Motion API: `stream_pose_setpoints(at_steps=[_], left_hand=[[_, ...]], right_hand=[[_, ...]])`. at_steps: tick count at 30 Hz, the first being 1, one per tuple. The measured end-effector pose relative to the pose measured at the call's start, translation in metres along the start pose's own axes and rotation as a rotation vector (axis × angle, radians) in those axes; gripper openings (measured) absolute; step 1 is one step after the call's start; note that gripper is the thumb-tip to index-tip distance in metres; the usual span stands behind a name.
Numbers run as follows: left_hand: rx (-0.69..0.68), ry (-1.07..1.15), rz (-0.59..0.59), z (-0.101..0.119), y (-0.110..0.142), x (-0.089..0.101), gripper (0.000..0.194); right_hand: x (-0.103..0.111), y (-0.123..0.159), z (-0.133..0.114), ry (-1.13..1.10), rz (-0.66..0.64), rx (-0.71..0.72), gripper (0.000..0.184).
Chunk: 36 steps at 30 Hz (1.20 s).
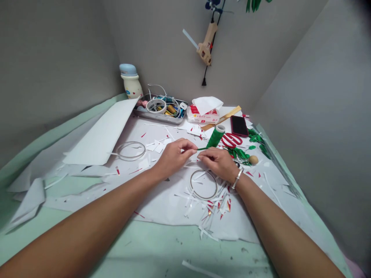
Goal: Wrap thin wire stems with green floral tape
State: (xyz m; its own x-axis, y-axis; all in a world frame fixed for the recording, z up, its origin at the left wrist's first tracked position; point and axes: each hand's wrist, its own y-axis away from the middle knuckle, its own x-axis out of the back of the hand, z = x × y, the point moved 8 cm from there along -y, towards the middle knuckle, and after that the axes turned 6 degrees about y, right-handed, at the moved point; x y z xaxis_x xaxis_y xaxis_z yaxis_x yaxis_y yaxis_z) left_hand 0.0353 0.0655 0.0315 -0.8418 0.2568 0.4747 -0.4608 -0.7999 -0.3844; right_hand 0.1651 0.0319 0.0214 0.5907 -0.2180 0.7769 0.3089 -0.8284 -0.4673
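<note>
My left hand (175, 156) is closed in a pinch on one end of a thin green strand (202, 149). The strand runs rightward to the green thread spool (216, 137), behind the fingers of my right hand (218, 162). That hand is closed too, its fingers curled close to the left fingertips; what they hold is hidden. Its wrist wears a silver bangle. Just below the hands lies a clear ring of tape (203, 185). Right of the spool are red-handled scissors (232, 140) and a bunch of green leaf shapes (239, 153).
Paper scraps (217, 204) litter the white sheet. A metal tray (159, 116) of threads and tape stands at the back, beside a tissue pack (203, 114). A phone (239, 126) and wooden ball (253, 160) lie right. A glue gun (207, 46) hangs on the wall.
</note>
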Motion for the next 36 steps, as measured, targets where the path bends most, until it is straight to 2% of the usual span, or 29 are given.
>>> stream_pose_setpoints(at_steps=[2,5,7,10,13,17,19,21,24,26,31,36], left_hand=[[0.032,-0.075,0.058,-0.006,-0.001,0.005,0.013],[-0.021,-0.243,-0.008,-0.008,-0.001,-0.003,0.014],[-0.095,-0.297,-0.102,-0.005,0.001,-0.013,0.015],[-0.132,-0.190,-0.163,0.001,0.004,-0.019,0.014],[-0.062,-0.019,-0.059,0.000,0.002,-0.008,0.012],[0.009,-0.070,0.070,-0.007,-0.001,0.005,0.012],[-0.016,-0.187,0.050,-0.008,-0.001,0.003,0.013],[-0.074,-0.301,-0.031,-0.006,0.000,-0.006,0.015],[-0.136,-0.317,-0.181,-0.002,0.004,-0.021,0.016],[-0.105,-0.215,-0.223,-0.003,0.005,-0.025,0.015],[0.040,0.048,-0.189,-0.012,0.002,-0.021,0.015],[0.093,0.079,-0.166,-0.012,0.001,-0.017,0.017]], right_hand=[[-0.003,0.000,-0.017,0.054,-0.041,0.095,0.014],[0.005,0.000,-0.028,0.123,0.023,0.147,0.016],[0.015,-0.002,-0.021,0.139,0.106,0.103,0.017],[0.021,-0.002,0.001,0.100,0.181,-0.011,0.016],[0.013,-0.002,0.009,0.082,0.117,-0.028,0.015],[-0.004,0.000,-0.015,0.121,-0.044,0.098,0.013],[-0.002,0.000,-0.028,0.150,-0.039,0.159,0.014],[0.004,0.000,-0.032,0.170,0.023,0.172,0.015],[0.015,-0.002,-0.019,0.146,0.122,0.088,0.017],[0.019,-0.002,-0.002,0.090,0.154,-0.002,0.016],[0.015,0.000,0.023,-0.027,0.132,-0.121,0.016],[0.010,0.000,0.026,-0.043,0.089,-0.154,0.017]])
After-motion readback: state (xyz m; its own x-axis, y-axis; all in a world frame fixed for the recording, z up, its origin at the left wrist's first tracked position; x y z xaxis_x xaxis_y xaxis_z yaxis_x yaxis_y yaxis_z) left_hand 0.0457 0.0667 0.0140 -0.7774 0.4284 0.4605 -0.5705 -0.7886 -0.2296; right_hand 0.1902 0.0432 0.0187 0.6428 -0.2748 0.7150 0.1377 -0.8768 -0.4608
